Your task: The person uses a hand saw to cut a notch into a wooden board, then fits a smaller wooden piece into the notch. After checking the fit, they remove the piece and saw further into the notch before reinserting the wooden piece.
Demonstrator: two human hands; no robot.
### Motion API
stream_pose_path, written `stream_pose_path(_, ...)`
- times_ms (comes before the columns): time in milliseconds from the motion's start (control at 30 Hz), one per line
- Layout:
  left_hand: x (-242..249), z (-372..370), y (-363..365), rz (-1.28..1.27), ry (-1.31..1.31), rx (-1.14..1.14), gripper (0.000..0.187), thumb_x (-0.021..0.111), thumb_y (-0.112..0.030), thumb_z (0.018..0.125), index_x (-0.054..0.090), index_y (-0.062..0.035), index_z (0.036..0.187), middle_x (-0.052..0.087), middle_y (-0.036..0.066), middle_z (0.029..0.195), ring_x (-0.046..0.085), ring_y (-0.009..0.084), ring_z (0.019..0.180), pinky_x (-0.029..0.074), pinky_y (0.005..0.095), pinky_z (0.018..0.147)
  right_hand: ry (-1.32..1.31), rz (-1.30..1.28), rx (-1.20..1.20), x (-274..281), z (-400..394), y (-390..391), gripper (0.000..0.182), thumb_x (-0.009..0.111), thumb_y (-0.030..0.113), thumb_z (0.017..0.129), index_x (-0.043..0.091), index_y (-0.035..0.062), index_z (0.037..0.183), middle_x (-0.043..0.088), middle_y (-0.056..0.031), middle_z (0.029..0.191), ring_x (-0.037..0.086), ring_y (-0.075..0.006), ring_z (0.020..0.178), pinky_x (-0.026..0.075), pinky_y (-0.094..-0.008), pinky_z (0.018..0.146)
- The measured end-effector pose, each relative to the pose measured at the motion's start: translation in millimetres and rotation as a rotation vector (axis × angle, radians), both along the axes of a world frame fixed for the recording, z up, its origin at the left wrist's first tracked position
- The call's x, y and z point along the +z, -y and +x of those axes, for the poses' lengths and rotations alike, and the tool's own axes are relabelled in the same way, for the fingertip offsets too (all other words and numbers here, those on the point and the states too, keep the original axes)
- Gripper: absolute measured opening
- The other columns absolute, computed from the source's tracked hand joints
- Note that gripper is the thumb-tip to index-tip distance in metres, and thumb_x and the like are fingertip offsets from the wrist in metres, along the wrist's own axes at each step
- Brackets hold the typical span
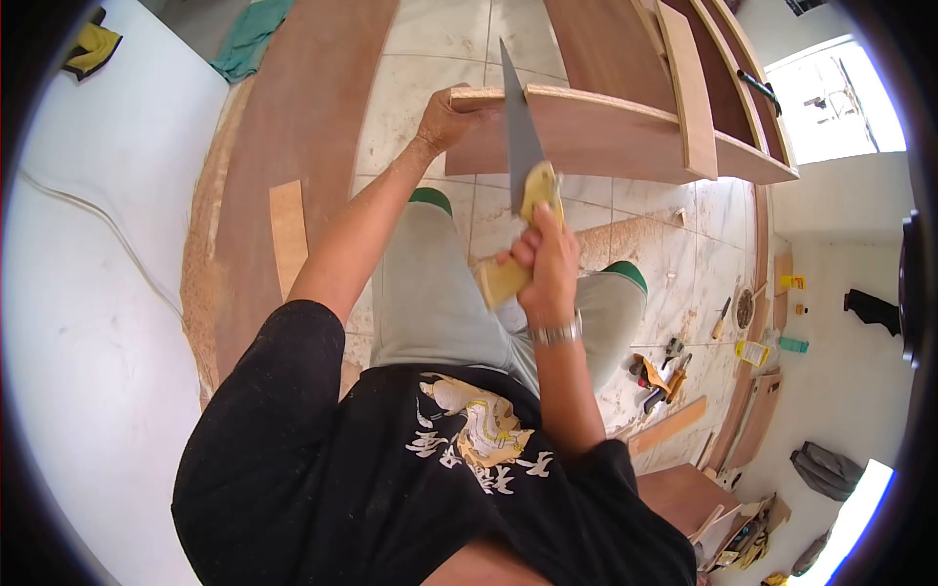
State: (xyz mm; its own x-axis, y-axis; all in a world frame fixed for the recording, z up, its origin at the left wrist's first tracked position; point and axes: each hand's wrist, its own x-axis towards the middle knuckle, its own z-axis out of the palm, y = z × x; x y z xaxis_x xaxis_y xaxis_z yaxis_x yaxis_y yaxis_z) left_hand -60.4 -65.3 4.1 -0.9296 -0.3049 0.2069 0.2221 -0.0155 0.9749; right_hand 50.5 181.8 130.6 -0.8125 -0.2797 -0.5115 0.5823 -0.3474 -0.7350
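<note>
My right hand (545,256) is wrapped round the yellow handle of a handsaw (524,146). The saw's blade points up and away, and crosses the edge of a brown wooden board (596,137) near its left end. My left hand (451,119) grips that left end, its fingers partly hidden behind the board. At the right, the board joins a wooden frame with several parallel slats (689,93).
A large brown sheet (264,166) lies on the left, with a small wood strip (288,230) on it. Hand tools (664,376) and a wood offcut (669,425) are on the tiled floor at right. A white panel (98,234) stands at far left.
</note>
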Motion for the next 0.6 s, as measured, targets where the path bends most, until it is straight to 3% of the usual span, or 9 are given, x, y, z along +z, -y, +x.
stream_pose_path(100,1.1,-8.1,4.8,-0.044,-0.026,0.024,0.023,0.085,-0.009,0.085,0.075,-0.0017,0.105,0.078,0.003,0.102,0.070,0.0087,0.093,0.056,0.0257,0.084,0.040,0.003,0.044,9.4,33.6,-34.6,0.023,0.064,0.028,0.102,0.050,0.0111,0.095,0.035,0.0062,0.066,0.039,-0.0075,0.054,0.053,-0.0373,0.055)
stream_pose_path(133,5.1,-6.8,3.3,-0.053,-0.016,0.029,0.024,0.085,-0.009,0.085,0.075,-0.0016,0.105,0.078,0.003,0.102,0.070,0.0087,0.093,0.056,0.0257,0.083,0.023,0.033,0.041,5.3,26.8,-24.7,0.018,0.062,0.026,0.103,0.056,0.0094,0.104,0.035,0.0064,0.066,0.037,-0.0073,0.051,0.053,-0.0366,0.052)
stream_pose_path(233,-1.7,-2.8,-0.7,0.028,0.006,0.009,0.024,0.086,-0.009,0.084,0.075,-0.0019,0.104,0.078,0.002,0.101,0.069,0.0079,0.091,0.055,0.0258,0.082,-0.091,-0.010,-0.018,-19.3,-30.2,41.5,0.018,0.061,0.026,0.103,0.057,0.0087,0.107,0.033,0.0070,0.065,0.034,-0.0072,0.048,0.052,-0.0351,0.048)
stream_pose_path(333,-6.5,-5.3,2.8,-0.008,0.006,0.027,0.023,0.086,-0.008,0.084,0.075,-0.0022,0.103,0.078,0.002,0.099,0.068,0.0078,0.090,0.055,0.0256,0.081,-0.067,-0.051,-0.030,-14.1,-27.3,39.2,0.019,0.061,0.026,0.103,0.055,0.0084,0.104,0.033,0.0069,0.065,0.034,-0.0076,0.047,0.052,-0.0351,0.048)
stream_pose_path(433,8.0,-3.7,-2.0,-0.035,-0.006,0.057,0.020,0.084,-0.007,0.085,0.074,-0.0022,0.102,0.077,0.001,0.098,0.068,0.0079,0.089,0.055,0.0255,0.081,-0.023,0.023,0.041,0.8,19.3,-19.1,0.022,0.063,0.027,0.102,0.050,0.0100,0.095,0.035,0.0061,0.065,0.037,-0.0083,0.051,0.053,-0.0370,0.053)
stream_pose_path(500,10.4,3.5,-3.2,-0.102,0.047,0.057,0.020,0.084,-0.007,0.085,0.074,-0.0023,0.101,0.077,0.001,0.098,0.068,0.0083,0.089,0.055,0.0256,0.081,-0.006,0.031,0.003,-9.4,3.6,2.0,0.021,0.063,0.027,0.102,0.051,0.0098,0.097,0.035,0.0061,0.065,0.037,-0.0081,0.050,0.053,-0.0367,0.053)
stream_pose_path(600,9.2,2.7,-5.4,0.084,0.010,0.023,0.022,0.086,-0.009,0.083,0.074,-0.0023,0.100,0.077,0.001,0.097,0.067,0.0078,0.088,0.054,0.0254,0.080,-0.025,-0.032,-0.027,-11.5,-34.4,54.7,0.019,0.062,0.025,0.103,0.052,0.0120,0.095,0.034,0.0066,0.066,0.036,-0.0077,0.051,0.050,-0.0357,0.051)
